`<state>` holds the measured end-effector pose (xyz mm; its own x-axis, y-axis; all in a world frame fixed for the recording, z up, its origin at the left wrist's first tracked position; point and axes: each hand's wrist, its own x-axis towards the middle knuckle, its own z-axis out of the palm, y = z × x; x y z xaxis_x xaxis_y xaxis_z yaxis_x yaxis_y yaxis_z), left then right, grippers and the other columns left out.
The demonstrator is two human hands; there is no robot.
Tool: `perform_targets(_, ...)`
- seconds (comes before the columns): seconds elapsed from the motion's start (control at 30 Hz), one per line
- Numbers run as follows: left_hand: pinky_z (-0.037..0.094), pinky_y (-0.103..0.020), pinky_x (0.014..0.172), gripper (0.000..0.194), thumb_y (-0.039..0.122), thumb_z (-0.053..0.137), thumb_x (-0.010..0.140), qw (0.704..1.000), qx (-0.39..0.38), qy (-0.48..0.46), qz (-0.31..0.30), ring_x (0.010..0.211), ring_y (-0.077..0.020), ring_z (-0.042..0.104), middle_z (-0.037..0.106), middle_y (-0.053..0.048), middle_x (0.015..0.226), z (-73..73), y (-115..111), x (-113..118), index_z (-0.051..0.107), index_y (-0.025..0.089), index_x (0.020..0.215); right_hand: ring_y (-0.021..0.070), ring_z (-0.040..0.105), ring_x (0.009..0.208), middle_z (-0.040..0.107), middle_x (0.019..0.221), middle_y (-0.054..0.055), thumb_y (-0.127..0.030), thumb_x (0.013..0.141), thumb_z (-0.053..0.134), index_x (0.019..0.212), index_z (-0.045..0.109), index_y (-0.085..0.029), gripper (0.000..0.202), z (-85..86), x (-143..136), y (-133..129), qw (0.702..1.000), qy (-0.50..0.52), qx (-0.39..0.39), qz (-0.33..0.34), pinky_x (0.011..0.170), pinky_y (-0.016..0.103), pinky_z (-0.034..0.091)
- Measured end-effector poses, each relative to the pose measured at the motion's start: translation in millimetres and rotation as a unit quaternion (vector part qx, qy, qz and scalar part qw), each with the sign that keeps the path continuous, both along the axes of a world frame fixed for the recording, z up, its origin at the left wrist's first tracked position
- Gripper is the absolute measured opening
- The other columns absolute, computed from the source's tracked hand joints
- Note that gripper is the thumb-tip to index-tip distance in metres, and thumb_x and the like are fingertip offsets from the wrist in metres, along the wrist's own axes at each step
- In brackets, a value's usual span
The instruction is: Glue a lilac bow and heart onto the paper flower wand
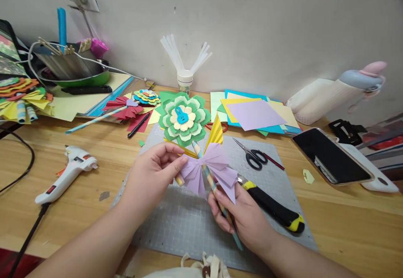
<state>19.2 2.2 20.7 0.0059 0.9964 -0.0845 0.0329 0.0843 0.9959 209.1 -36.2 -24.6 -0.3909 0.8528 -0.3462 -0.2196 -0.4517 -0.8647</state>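
Note:
A layered green paper flower (pixel 199 129) with a blue rabbit face at its centre tops a striped paper stick (pixel 210 179). A pleated purple paper bow (pixel 217 160) lies across the stick, with yellow folded paper (pixel 215 133) behind it. My left hand (pixel 160 164) pinches the bow's left side between thumb and fingers. Closed around the stick below the bow is my right hand (pixel 241 213). Both hands are over the grey cutting mat (pixel 176 232).
Scissors (pixel 253 154) and a black-yellow cutter (pixel 273 206) lie right of the hands. A glue gun (pixel 67 171) is at left, a phone (pixel 332 156) at right. Paper sheets (pixel 258 114), a paper cup (pixel 185 79) and a green pan (pixel 94 79) stand or lie behind.

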Motion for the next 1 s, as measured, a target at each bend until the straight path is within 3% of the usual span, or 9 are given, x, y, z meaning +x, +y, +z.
perform_targets(0.5, 0.039, -0.019, 0.042, 0.026, 0.036, 0.069, 0.072, 0.998, 0.001, 0.055, 0.015, 0.044, -0.0091, 0.054, 0.061, 0.003, 0.057, 4.8, 2.8, 0.6, 0.058, 0.016, 0.083, 0.0018, 0.035, 0.035, 0.053, 0.065, -0.006, -0.04, 0.085, 0.054, 0.1, 0.043, -0.02, 0.027, -1.3, 1.1, -0.7, 0.999, 0.029, 0.014, 0.011, 0.033, 0.015, 0.02)
perform_targets(0.63, 0.04, -0.021, 0.044, 0.026, 0.038, 0.064, 0.077, 0.985, 0.06, 0.147, 0.067, 0.046, -0.0083, 0.052, 0.062, 0.003, 0.067, 5.9, 0.3, -2.8, 0.057, 0.019, 0.092, 0.0026, 0.035, 0.033, 0.054, 0.066, -0.005, -0.038, 0.086, 0.053, 0.105, 0.042, -0.021, 0.028, -0.5, 0.9, 1.8, 0.998, 0.068, 0.004, 0.01, 0.032, 0.016, 0.021)
perform_targets(0.7, 0.04, -0.022, 0.048, 0.022, 0.037, 0.062, 0.079, 0.954, 0.135, 0.24, 0.121, 0.048, -0.0075, 0.05, 0.061, 0.002, 0.075, 5.1, -2.5, -3.9, 0.058, 0.021, 0.094, 0.0025, 0.034, 0.032, 0.054, 0.064, -0.006, -0.037, 0.086, 0.052, 0.105, 0.042, -0.021, 0.027, 1.4, 0.7, 3.5, 0.996, 0.085, -0.004, 0.001, 0.032, 0.016, 0.021)
perform_targets(0.77, 0.043, -0.024, 0.056, 0.016, 0.031, 0.062, 0.08, 0.901, 0.241, 0.328, 0.152, 0.059, -0.0096, 0.051, 0.058, 0.001, 0.082, 3.5, -5.5, -2.7, 0.06, 0.021, 0.092, 0.0023, 0.032, 0.031, 0.053, 0.062, -0.006, -0.037, 0.086, 0.053, 0.1, 0.043, -0.021, 0.024, 3.6, 0.3, 5.0, 0.995, 0.1, -0.014, -0.013, 0.032, 0.016, 0.02)
perform_targets(0.87, 0.041, -0.032, 0.078, 0.015, 0.023, 0.062, 0.08, 0.804, 0.383, 0.44, 0.118, 0.082, -0.0166, 0.054, 0.057, -0.003, 0.09, 0.7, -9.1, 4.6, 0.066, 0.025, 0.094, 0.0022, 0.032, 0.031, 0.052, 0.062, -0.006, -0.037, 0.084, 0.056, 0.089, 0.043, -0.021, 0.021, 4.6, 0.1, 6.4, 0.992, 0.123, -0.029, -0.028, 0.032, 0.016, 0.02)
perform_targets(0.93, 0.035, -0.035, 0.081, 0.021, 0.022, 0.061, 0.081, 0.749, 0.421, 0.503, 0.088, 0.09, -0.02, 0.052, 0.057, -0.004, 0.093, -0.5, -11.3, 11.6, 0.068, 0.031, 0.099, 0.002, 0.034, 0.032, 0.053, 0.064, -0.006, -0.036, 0.084, 0.056, 0.084, 0.043, -0.02, 0.021, 3.3, 0.4, 6.7, 0.99, 0.136, -0.033, -0.029, 0.032, 0.016, 0.021)
perform_targets(1.0, 0.032, -0.036, 0.078, 0.026, 0.024, 0.06, 0.083, 0.718, 0.424, 0.546, 0.076, 0.091, -0.0215, 0.05, 0.058, -0.005, 0.094, -1.5, -13.5, 18.3, 0.067, 0.034, 0.105, 0.002, 0.035, 0.033, 0.053, 0.065, -0.005, -0.036, 0.085, 0.055, 0.08, 0.042, -0.02, 0.021, 1.3, 0.8, 6.7, 0.989, 0.145, -0.028, -0.03, 0.033, 0.016, 0.022)
